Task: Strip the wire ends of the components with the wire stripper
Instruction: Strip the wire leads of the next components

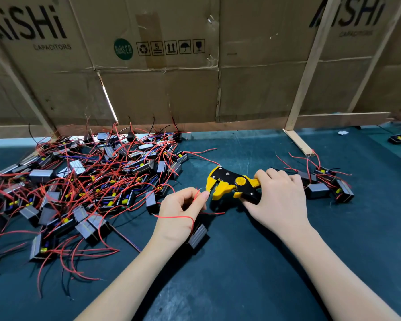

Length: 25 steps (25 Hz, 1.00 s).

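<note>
Cardboard wall behind a green worktop [241, 262]. I see the left hand [183, 209] pinching a red wire [196, 196] tip-first at the wire stripper [232, 185] head; right hand [280, 195] wrapped round its handles. Big pile of components [83, 181] left — looks undone; small group [329, 184] right, probably finished. Early days, I'd judge.

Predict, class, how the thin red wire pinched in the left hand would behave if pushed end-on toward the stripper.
The red wire probably buckles: it already loops slackly over the left hand. It looks light, sagging little. Pinching near the tip likely steadies it.
</note>
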Motion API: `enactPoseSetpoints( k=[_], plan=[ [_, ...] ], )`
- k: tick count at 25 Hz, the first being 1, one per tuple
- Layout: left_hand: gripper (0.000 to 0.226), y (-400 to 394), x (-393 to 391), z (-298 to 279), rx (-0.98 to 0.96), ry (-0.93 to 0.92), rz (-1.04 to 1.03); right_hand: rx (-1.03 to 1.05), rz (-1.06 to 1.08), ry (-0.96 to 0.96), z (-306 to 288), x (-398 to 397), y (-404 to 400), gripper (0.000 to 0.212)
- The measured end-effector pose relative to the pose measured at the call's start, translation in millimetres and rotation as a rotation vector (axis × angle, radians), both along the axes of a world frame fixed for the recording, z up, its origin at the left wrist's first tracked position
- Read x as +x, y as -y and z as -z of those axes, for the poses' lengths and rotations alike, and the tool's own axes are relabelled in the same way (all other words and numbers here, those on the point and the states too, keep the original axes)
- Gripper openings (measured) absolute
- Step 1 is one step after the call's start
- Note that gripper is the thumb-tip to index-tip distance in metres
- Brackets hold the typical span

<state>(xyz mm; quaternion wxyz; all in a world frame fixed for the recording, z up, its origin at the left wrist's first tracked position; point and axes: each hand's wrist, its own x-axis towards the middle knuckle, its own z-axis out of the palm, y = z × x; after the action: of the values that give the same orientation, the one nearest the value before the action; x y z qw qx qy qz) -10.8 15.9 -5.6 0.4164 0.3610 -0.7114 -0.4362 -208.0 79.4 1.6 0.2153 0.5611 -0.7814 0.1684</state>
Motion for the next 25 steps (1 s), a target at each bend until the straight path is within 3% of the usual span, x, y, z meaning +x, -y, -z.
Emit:
enactPoseSetpoints(
  k=[15,25],
  plan=[
    [0.031,-6,0,-1,-0.091,0.094,-0.034,0.045,-0.015,0.116,-1,-1,-1,0.042],
    [0.033,-5,3,-5,-0.08,0.078,-0.014,0.057,0.017,0.05,-10,3,-4,0.046]
  ],
)
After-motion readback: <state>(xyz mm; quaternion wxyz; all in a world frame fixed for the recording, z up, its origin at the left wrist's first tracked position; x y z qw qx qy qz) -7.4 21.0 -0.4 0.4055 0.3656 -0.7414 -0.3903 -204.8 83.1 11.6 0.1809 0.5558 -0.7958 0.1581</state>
